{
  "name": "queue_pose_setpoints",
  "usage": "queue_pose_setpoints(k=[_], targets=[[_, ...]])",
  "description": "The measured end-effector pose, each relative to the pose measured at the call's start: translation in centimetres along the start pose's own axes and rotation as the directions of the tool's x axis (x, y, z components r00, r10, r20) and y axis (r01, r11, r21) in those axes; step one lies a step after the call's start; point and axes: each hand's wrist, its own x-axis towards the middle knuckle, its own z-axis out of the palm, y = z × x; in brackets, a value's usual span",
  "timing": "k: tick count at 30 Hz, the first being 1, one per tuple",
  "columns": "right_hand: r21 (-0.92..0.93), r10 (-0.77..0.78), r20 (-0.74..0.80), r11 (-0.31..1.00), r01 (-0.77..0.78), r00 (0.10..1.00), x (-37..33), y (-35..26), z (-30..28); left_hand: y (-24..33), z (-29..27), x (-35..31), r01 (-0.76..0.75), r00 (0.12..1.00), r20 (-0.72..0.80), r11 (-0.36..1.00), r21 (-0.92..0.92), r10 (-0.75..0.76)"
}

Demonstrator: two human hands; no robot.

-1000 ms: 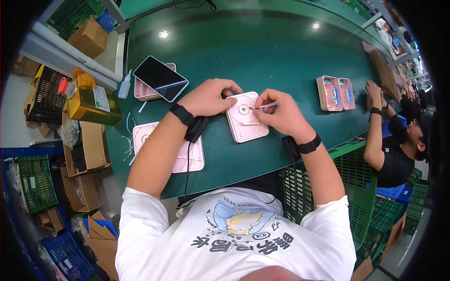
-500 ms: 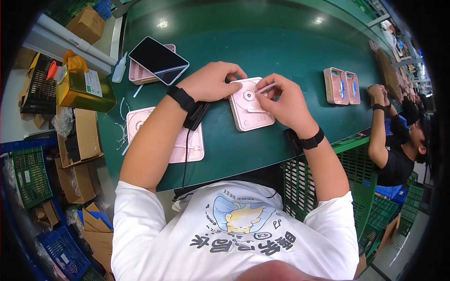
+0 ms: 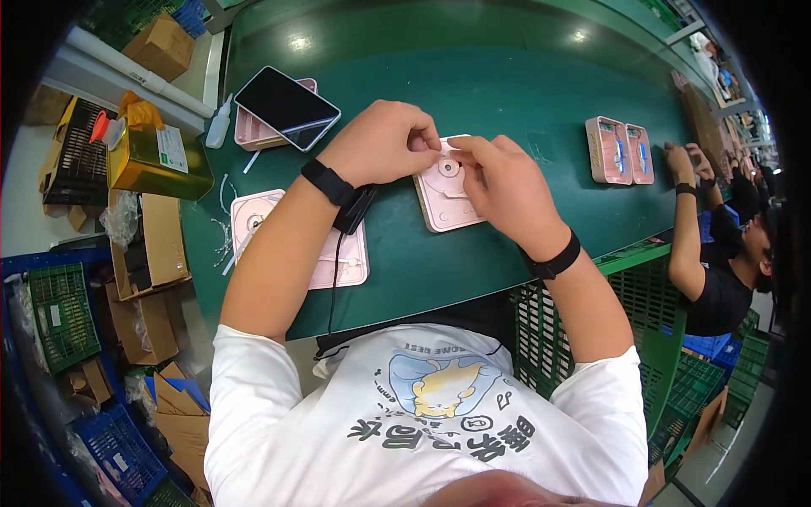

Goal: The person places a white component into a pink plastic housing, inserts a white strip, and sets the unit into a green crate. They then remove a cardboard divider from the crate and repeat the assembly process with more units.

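Head view: left hand (image 3: 382, 142) and right hand (image 3: 505, 188) apparently pinch pink casing (image 3: 448, 196) in closed grip

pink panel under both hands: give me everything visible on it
The pink panel is a flat, rounded-corner rectangular piece that looks like moulded plastic, pale pink, with a round white hub and raised circular ring near its upper middle. It lies flat on the green table, slightly skewed, just ahead of the person. The left hand covers its upper left corner; the right hand overlaps its right edge, fingertips pinched together above the hub. What they pinch is too small to tell.
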Motion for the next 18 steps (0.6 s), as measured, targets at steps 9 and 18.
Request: queue_pose_setpoints(k=[9,18], targets=[[-0.104,-0.062,0.066,0.992,0.068,0.996,-0.5,-0.3,-0.5,1.6,-0.7,-1.0,0.191,0.979,0.046,0.976,0.105,-0.197],[0.023,-0.028,0.063,0.999,0.027,0.998,-0.5,0.8,-0.7,1.6,-0.8,-0.7,0.236,0.962,0.161,0.967,-0.093,-0.22]])
